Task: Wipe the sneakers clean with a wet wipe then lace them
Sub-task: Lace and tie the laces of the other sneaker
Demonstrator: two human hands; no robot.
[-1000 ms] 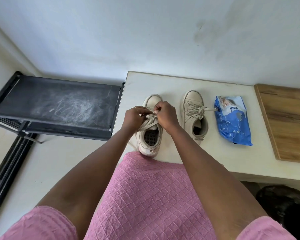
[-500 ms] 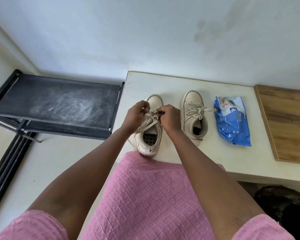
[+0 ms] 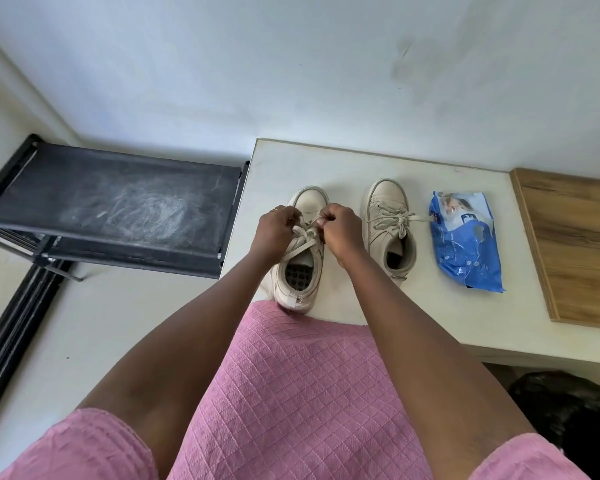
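Observation:
Two cream sneakers stand side by side on a white table (image 3: 430,327), toes toward the wall. Over the left sneaker (image 3: 300,271), my left hand (image 3: 274,230) and my right hand (image 3: 340,230) each pinch a strand of its cream lace (image 3: 305,237), fingers curled, pulling the strands apart above the tongue. The right sneaker (image 3: 390,233) has its lace tied in a bow, one end trailing toward a blue wet wipe pack (image 3: 465,244) lying flat to its right.
A black shelf rack (image 3: 111,206) with a dusty top stands left of the table. A wooden board (image 3: 579,247) lies on the table's right end. A dark bag (image 3: 568,410) sits on the floor below right. My pink dress fills the foreground.
My hands, close together over the lace a second ago, have drawn apart sideways, pulling the lace strands tighter. The sneakers and pack have not moved.

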